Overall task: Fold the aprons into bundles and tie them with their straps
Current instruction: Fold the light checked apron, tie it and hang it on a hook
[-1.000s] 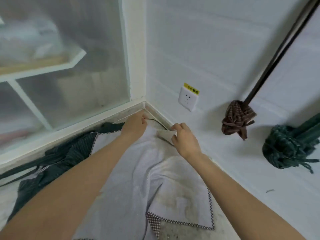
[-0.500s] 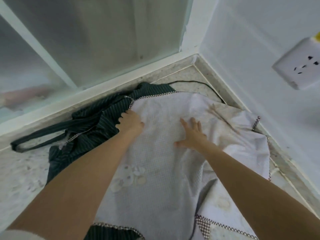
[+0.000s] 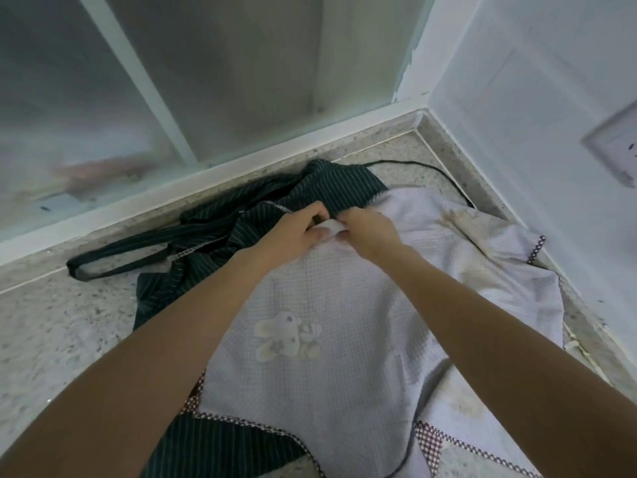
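Aprons on the speckled floor (image 3: pixel 51 332), both hands at the far edge of the pale one

Pale apron (image 3: pixel 331 339) with a cartoon print lies spread in the corner, its long axis running from 6 o'clock near the person up to 12 o'clock; it partly covers a dark striped apron (image 3: pixel 220 229), whose strap loop (image 3: pixel 113 262) stretches to 9 o'clock. Left hand (image 3: pixel 293 232) and right hand (image 3: pixel 368 231) meet at 12 o'clock, almost touching, and each pinches with curled fingers the same far edge of the pale cloth, bunched white between them. All the cloth lies toward 6 o'clock from this grip, so the fold probably must be drawn toward the body; both hands are equally near.
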Motion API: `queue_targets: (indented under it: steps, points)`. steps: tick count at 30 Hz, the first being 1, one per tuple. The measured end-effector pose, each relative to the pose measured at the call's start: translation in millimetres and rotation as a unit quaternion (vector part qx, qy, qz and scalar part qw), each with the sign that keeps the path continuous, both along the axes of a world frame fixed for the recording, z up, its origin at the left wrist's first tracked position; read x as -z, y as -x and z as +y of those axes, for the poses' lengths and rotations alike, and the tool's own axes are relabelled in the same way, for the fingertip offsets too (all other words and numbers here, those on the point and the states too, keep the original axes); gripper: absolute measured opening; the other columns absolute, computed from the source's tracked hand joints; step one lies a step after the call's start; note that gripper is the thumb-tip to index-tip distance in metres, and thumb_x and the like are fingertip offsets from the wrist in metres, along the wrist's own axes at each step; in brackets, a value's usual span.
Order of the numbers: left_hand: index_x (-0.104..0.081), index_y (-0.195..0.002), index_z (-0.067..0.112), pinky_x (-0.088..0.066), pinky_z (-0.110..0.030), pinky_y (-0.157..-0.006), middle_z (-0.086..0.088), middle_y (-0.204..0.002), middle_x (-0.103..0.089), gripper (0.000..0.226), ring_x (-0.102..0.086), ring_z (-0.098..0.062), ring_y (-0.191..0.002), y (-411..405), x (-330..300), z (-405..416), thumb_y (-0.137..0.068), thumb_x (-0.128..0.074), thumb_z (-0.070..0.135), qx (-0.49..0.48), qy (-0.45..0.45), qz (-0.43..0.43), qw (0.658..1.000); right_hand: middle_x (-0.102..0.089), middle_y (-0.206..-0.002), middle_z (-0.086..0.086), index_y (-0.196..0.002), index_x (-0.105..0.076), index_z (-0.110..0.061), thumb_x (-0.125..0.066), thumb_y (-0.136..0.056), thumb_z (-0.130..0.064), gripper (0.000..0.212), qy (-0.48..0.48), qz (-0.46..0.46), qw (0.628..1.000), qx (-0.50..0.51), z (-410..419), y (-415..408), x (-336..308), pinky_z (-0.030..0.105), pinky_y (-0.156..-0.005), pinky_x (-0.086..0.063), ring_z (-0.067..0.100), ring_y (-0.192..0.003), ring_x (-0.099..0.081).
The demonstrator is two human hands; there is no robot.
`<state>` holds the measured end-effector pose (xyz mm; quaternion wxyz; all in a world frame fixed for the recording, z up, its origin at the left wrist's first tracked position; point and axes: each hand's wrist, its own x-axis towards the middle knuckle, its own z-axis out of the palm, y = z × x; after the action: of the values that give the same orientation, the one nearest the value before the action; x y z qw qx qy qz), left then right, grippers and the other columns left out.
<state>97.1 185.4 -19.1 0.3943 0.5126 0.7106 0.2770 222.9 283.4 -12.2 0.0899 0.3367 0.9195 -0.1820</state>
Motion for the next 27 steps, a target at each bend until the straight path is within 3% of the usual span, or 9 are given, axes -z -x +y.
queue_targets:
  steps: [2,6,9,12,14,17,19,24,27]
  points:
    - [-0.052,-0.098,0.018,-0.040,-0.023,-0.060,0.003,-0.082,-0.059,0.028,-0.056,-0.015,-0.072,14.7,-4.5,-15.9,-0.083,-0.069,0.033,0.027,0.088,0.015,0.996,-0.064,-0.097,0.011,-0.097,-0.060,-0.010,-0.048,-0.094,-0.014,0.014,-0.025,-0.007,0.998,0.051,0.2,-9.0,-10.7,0.033,-0.066,-0.041,0.031,-0.094,-0.061]
    - [-0.057,-0.069,0.013,-0.035,-0.027,-0.060,0.003,-0.068,-0.054,0.026,-0.050,-0.014,-0.065,42.6,-19.8,-53.1,-0.080,-0.072,0.031,0.095,0.188,0.066,0.975,-0.062,-0.109,0.016,-0.111,-0.059,-0.006,-0.043,-0.092,-0.005,0.025,-0.071,-0.022,0.983,0.168,1.7,-43.2,-40.9,0.034,-0.072,-0.045,0.033,-0.100,-0.060]
    - [-0.056,-0.070,0.011,-0.031,-0.030,-0.063,0.002,-0.070,-0.051,0.027,-0.048,-0.015,-0.066,32.4,-60.0,-62.1,-0.087,-0.065,0.031,0.040,0.081,0.115,0.989,-0.041,-0.135,0.013,-0.131,-0.046,-0.012,-0.054,-0.089,-0.010,0.043,-0.099,-0.105,0.987,0.066,-13.9,-51.2,-80.0,0.040,-0.088,-0.042,0.031,-0.120,-0.047]
    - [-0.063,-0.088,0.006,-0.029,-0.025,-0.066,0.001,-0.083,-0.057,0.020,-0.052,-0.016,-0.080,-5.7,-121.0,-56.5,-0.089,-0.062,0.026,0.051,-0.050,0.196,0.978,-0.021,-0.153,-0.002,-0.148,-0.018,-0.029,-0.072,-0.078,-0.030,0.089,-0.005,-0.039,0.997,-0.071,-46.3,-45.5,-126.8,0.052,-0.113,-0.020,0.021,-0.139,-0.024]
    - [-0.065,-0.095,0.007,-0.027,-0.020,-0.065,0.007,-0.084,-0.053,0.015,-0.049,-0.010,-0.081,-34.9,-162.2,-58.7,-0.088,-0.062,0.020,0.071,-0.114,0.222,0.966,-0.047,-0.139,0.003,-0.142,-0.033,-0.022,-0.075,-0.076,-0.030,0.079,0.066,0.062,0.994,-0.067,-63.4,-47.1,-156.5,0.043,-0.106,-0.032,0.022,-0.127,-0.043]
    - [-0.064,-0.094,0.005,-0.033,-0.018,-0.061,0.009,-0.079,-0.054,0.015,-0.052,-0.015,-0.081,-58.8,-203.2,-70.8,-0.081,-0.069,0.011,0.036,-0.165,0.213,0.962,-0.060,-0.079,0.006,-0.088,-0.063,-0.014,-0.068,-0.084,-0.025,0.013,0.014,0.102,0.994,-0.047,-81.6,-68.8,-195.4,0.028,-0.069,-0.037,0.023,-0.082,-0.054]
    - [-0.064,-0.095,0.011,-0.038,-0.024,-0.064,0.005,-0.081,-0.058,0.020,-0.053,-0.015,-0.080,-73.9,-229.2,-86.4,-0.076,-0.072,0.011,0.009,-0.169,0.239,0.956,-0.041,-0.056,-0.001,-0.057,-0.044,-0.017,-0.063,-0.088,-0.025,0.037,0.001,0.140,0.990,-0.023,-96.4,-95.4,-218.7,0.028,-0.055,-0.027,0.017,-0.061,-0.041]
    - [-0.062,-0.098,0.008,-0.041,-0.031,-0.078,-0.006,-0.092,-0.060,0.015,-0.055,-0.022,-0.089,-104.7,-288.9,-128.0,-0.084,-0.064,0.012,-0.037,-0.136,0.345,0.928,-0.027,-0.056,-0.001,-0.059,-0.036,-0.013,-0.058,-0.091,-0.024,0.041,0.058,0.334,0.939,0.056,-138.1,-149.2,-275.1,0.029,-0.050,-0.019,0.012,-0.051,-0.024]
    - [-0.061,-0.085,0.013,-0.038,-0.029,-0.068,-0.002,-0.080,-0.056,0.006,-0.052,-0.019,-0.079,-119.3,-324.8,-159.0,-0.088,-0.062,0.018,-0.124,-0.174,0.269,0.939,-0.026,-0.056,-0.001,-0.057,-0.032,-0.017,-0.057,-0.089,-0.020,0.041,0.058,0.408,0.907,0.084,-162.0,-172.7,-308.0,0.030,-0.052,-0.018,0.014,-0.054,-0.024]
